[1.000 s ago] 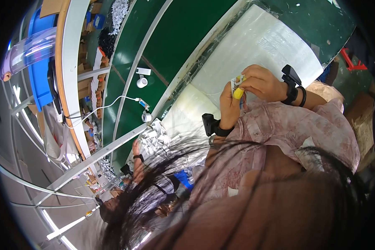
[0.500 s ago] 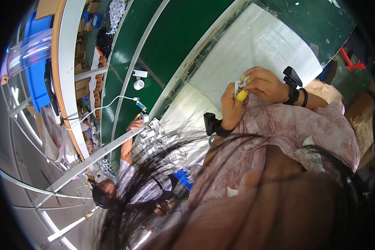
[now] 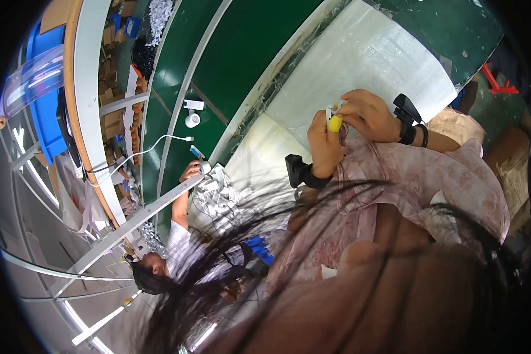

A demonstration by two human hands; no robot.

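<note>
White part (image 3: 330, 111): small, yellow piece (image 3: 334, 123) just beside it | Left hand (image 3: 326, 144): fingers closed, grips part | Right hand (image 3: 369, 118): fingers bent, fingertips at part, pinch unclear | Part location: between both hands, near pale sheet (image 3: 360, 59)

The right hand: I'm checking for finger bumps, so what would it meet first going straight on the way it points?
The right hand would likely first meet the small white piece in the left hand; depth there is unclear.
</note>
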